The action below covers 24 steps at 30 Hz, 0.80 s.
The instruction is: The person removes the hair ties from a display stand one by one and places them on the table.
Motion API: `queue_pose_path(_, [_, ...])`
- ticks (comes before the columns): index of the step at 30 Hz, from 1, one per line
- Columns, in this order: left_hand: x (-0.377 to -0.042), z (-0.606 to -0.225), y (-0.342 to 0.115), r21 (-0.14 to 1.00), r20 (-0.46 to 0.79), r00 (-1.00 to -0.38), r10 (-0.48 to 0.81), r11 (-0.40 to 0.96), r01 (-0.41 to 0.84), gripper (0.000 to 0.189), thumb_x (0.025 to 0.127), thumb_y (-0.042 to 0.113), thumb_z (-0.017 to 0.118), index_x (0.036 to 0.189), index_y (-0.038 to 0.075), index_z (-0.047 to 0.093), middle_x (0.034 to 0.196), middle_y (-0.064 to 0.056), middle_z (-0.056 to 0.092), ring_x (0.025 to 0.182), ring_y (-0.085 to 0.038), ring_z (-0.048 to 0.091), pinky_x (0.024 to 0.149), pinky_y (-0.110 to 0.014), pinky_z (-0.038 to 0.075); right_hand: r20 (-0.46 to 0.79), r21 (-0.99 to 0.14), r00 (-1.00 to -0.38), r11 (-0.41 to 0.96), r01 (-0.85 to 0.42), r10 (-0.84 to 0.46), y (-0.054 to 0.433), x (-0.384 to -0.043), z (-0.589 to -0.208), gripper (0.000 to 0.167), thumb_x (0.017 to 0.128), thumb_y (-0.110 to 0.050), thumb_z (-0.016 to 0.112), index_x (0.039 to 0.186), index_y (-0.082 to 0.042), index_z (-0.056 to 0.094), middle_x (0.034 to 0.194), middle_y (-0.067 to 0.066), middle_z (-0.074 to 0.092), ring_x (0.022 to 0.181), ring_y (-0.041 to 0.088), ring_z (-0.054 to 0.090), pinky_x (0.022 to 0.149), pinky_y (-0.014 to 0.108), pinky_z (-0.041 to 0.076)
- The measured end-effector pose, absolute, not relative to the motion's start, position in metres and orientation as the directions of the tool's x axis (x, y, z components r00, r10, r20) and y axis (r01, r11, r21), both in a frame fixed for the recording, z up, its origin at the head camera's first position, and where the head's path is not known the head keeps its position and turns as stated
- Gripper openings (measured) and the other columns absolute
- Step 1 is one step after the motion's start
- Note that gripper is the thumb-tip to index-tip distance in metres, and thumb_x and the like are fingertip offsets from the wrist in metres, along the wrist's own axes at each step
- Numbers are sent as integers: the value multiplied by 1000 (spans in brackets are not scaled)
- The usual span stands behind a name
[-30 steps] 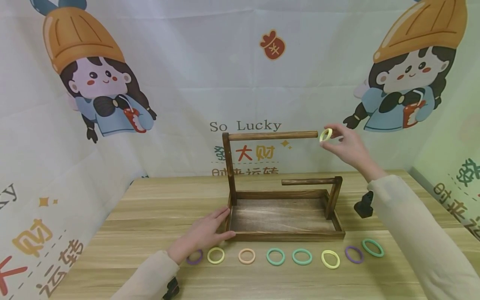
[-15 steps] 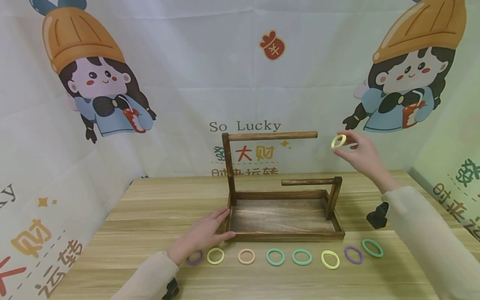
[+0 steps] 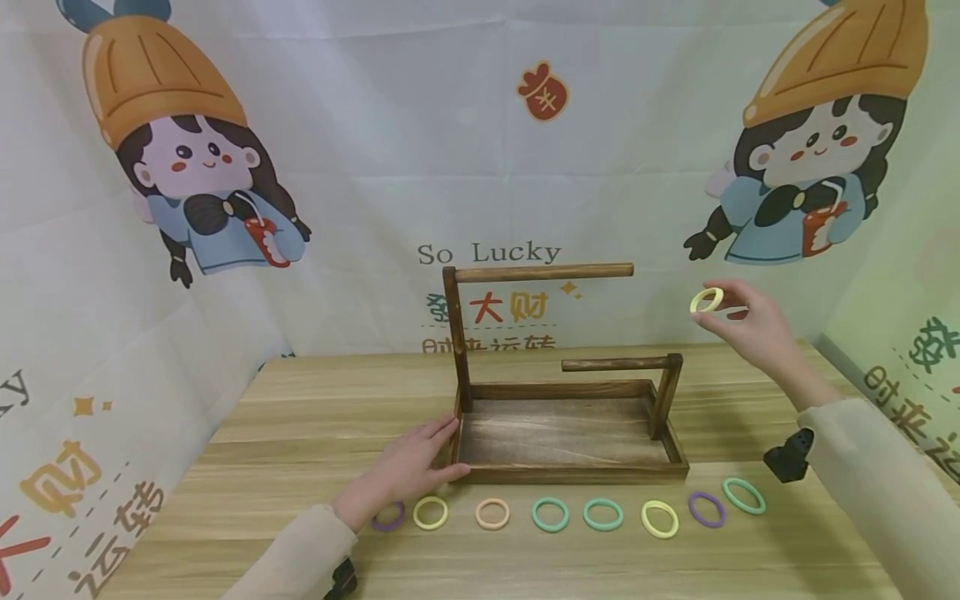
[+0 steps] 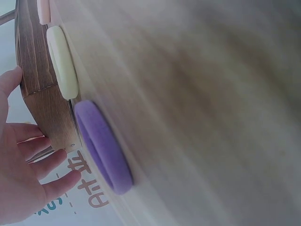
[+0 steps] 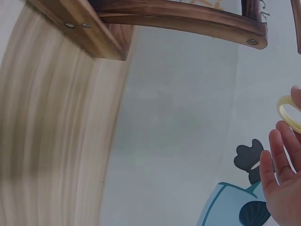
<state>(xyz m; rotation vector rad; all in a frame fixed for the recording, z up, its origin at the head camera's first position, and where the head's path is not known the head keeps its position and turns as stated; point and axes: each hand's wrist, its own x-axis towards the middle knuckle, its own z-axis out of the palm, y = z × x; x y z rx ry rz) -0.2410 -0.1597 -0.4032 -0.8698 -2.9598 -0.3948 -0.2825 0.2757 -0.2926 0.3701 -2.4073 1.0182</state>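
My right hand (image 3: pixel 761 333) pinches a yellow hair tie (image 3: pixel 694 305) between thumb and fingertips. It is held in the air, right of the wooden stand's free upper bar end and above the lower bar (image 3: pixel 617 364). The stand has a dark tray base (image 3: pixel 570 474), and its upper bar (image 3: pixel 543 272) carries nothing. With fingers straight and spread, my left hand (image 3: pixel 405 467) rests against the tray's left end. In the left wrist view, a purple hair tie (image 4: pixel 106 146) and a yellow one (image 4: pixel 62 63) lie close to that hand.
Along the tray's front, a row of hair ties lies on the wooden table (image 3: pixel 300 417), among them a peach one (image 3: pixel 492 501) and a green one (image 3: pixel 551 528). Another purple one (image 3: pixel 707 524) and a green one (image 3: pixel 745 481) are at the right. A printed cloth (image 3: pixel 360 167) hangs behind.
My right hand has moved right and down with the yellow hair tie, away from the upper bar's end. The left hand and the stand have stayed put.
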Motion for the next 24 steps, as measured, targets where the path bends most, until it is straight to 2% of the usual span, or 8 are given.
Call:
queue_pose_path(5, [-241, -404, -160, 238, 113, -841, 529, 807, 540, 76, 83, 55, 47, 134, 0, 34, 137, -15, 33, 119, -36, 34, 95, -48, 31, 532, -597, -844, 677, -431, -68, 283, -277, -301, 43, 84, -19, 61, 119, 3, 48, 101, 19, 54, 88, 21, 46, 69, 21, 38])
queue_pose_path(12, [-241, -403, -159, 238, 111, -843, 527, 809, 537, 76, 83, 55, 47, 134, 0, 35, 136, -15, 33, 118, -37, 35, 94, -49, 31, 539, -597, -838, 661, -454, -88, 293, -267, -316, 42, 83, -13, 62, 118, 4, 49, 102, 19, 54, 83, -1, 45, 67, 10, 39])
queue_pose_path(21, [-240, -403, -160, 242, 118, -840, 529, 805, 541, 76, 83, 55, 48, 134, 0, 35, 136, -15, 33, 118, -38, 35, 93, -50, 33, 531, -605, -843, 657, -450, -88, 301, -257, -335, 42, 81, -9, 64, 118, 5, 49, 97, 22, 57, 77, -7, 47, 64, 7, 40])
queue_pose_path(24, [-240, -403, -159, 246, 119, -840, 530, 804, 542, 76, 83, 55, 48, 134, 0, 35, 136, -15, 33, 118, -38, 35, 92, -49, 33, 526, -612, -846, 650, -451, -91, 303, -253, -340, 42, 81, -10, 64, 117, 5, 49, 95, 17, 58, 78, -6, 47, 64, 7, 41])
